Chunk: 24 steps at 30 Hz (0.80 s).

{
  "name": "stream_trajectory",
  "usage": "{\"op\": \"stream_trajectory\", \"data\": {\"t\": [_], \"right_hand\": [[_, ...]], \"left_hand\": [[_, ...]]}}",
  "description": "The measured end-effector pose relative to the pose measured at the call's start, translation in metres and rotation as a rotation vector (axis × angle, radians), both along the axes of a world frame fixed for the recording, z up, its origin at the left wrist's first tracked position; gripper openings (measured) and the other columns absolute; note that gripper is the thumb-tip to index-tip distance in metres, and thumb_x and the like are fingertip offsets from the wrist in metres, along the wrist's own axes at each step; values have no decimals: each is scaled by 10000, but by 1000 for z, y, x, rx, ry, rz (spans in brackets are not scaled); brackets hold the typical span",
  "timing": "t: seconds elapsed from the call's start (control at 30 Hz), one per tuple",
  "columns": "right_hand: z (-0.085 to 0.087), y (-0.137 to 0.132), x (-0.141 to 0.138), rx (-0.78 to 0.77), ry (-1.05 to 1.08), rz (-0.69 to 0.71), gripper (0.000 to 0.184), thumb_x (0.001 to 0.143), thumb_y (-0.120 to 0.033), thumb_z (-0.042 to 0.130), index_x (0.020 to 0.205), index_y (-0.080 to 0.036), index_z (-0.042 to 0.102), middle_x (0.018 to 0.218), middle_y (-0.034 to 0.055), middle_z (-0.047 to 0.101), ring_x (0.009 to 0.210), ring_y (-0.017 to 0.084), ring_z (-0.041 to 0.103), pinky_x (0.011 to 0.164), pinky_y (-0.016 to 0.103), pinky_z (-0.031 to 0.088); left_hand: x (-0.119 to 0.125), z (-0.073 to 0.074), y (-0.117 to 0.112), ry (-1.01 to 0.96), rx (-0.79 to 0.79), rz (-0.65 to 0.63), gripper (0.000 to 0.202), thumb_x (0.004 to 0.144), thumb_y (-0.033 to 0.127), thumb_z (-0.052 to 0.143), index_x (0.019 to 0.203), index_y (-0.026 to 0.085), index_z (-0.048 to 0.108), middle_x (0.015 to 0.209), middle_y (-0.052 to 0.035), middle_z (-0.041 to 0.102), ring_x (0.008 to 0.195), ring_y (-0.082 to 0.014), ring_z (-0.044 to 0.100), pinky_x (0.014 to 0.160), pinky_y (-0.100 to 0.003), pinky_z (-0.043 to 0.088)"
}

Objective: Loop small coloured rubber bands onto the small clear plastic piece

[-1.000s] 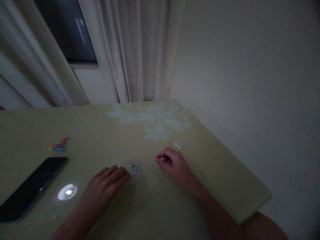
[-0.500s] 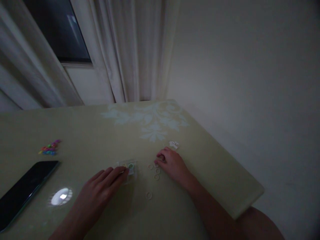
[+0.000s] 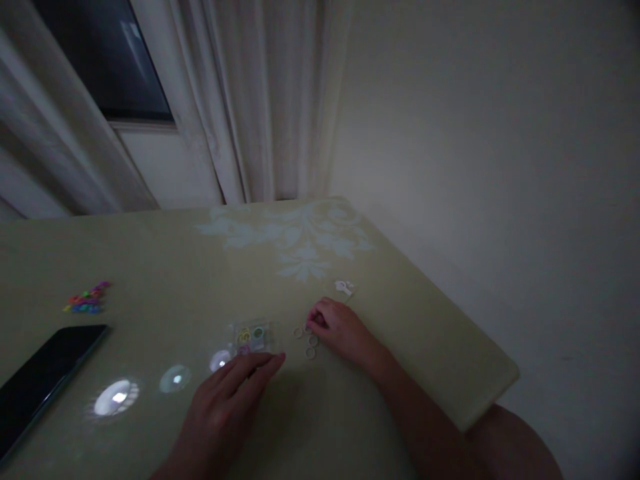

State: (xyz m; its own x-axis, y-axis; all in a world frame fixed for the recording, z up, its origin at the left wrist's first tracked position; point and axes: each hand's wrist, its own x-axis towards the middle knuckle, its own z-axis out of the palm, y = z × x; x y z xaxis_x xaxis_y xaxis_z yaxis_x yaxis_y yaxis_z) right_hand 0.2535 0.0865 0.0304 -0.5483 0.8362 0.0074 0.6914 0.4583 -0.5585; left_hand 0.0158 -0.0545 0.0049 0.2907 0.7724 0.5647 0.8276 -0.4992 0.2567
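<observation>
My left hand [image 3: 227, 400] hovers low over the table just in front of a small clear plastic case [image 3: 270, 341]. Its thumb and fingers are pressed together; whatever is between the tips is too small or hidden to make out. Inside the case lie yellow rings [image 3: 244, 335], a green ring [image 3: 258, 332] and something purple [image 3: 244, 349]. My right hand [image 3: 343, 330] rests on the table with thumb and index finger pinched at a small pale ring [image 3: 307, 329], partly hidden. Other pale rings [image 3: 311, 353] lie beside those fingertips.
White small pieces [image 3: 344, 287] lie beyond my right hand. At the left are a pile of colourful small pieces [image 3: 87, 299] and a dark phone [image 3: 53, 373]. The table's right edge [image 3: 435, 287] runs near the wall; curtains [image 3: 270, 100] hang behind.
My left hand has moved from the case toward me and rightward, uncovering the case's contents. The lone pale ring nearest me no longer shows. My right hand stays by the rings. The view shifted slightly.
</observation>
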Motion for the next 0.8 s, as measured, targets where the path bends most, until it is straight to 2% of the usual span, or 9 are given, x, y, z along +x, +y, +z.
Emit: {"op": "stream_trajectory", "data": {"t": [0.13,0.27,0.33,0.43,0.57,0.63,0.73,0.8], "right_hand": [[4,0,3,13,-59,-4,39,927,-187,681,921,-163,710,919,42,681,784,151,591,721,269,395],[5,-1,2,82,-124,-37,30,899,-178,675,873,-163,677,915,56,669,799,170,577,716,282,387],[6,-1,1,72,-41,-38,25,885,-156,669,863,-168,662,897,41,653,795,162,564,712,272,388],[9,-8,-4,-55,209,3,42,861,-140,681,855,-174,655,813,-8,602,739,133,534,678,244,383],[12,-28,-19,-258,472,204,62,837,-166,719,892,-181,694,787,-40,554,691,106,497,644,221,379],[12,-36,-25,-284,539,267,94,821,-184,748,906,-185,707,790,-45,533,686,101,478,633,216,373],[11,-42,-28,-292,588,271,116,811,-185,765,910,-186,706,795,-46,518,683,98,459,632,215,374],[11,-42,-28,-288,607,269,119,807,-173,769,906,-186,703,801,-45,521,688,98,462,637,214,379]], "left_hand": [[-6,1,1,-56,-7,9,337,1090,286,468,1332,295,702,1202,-47,782,1081,-170,756,946,-225,579],[-3,3,0,-14,23,-25,338,1091,288,473,1332,295,709,1202,-37,790,1075,-163,762,954,-220,581],[1,6,0,-37,38,-41,327,1090,282,476,1305,281,722,1177,-42,797,1052,-161,769,937,-216,590],[8,13,2,-133,43,-30,276,1076,295,521,1248,269,735,1119,-44,807,985,-157,778,886,-212,607],[12,22,3,-307,-77,40,269,1030,376,621,1247,249,714,1008,-30,807,731,-123,747,771,-202,627],[11,26,4,-378,-131,55,235,1029,383,618,1194,260,730,993,-19,806,697,-115,732,714,-186,621],[11,29,4,-435,-157,22,168,1027,349,616,1104,281,749,986,0,809,711,-109,731,644,-153,597],[13,30,5,-449,-163,16,151,1008,346,647,1102,282,746,922,14,800,650,-98,702,588,-137,572]]}}
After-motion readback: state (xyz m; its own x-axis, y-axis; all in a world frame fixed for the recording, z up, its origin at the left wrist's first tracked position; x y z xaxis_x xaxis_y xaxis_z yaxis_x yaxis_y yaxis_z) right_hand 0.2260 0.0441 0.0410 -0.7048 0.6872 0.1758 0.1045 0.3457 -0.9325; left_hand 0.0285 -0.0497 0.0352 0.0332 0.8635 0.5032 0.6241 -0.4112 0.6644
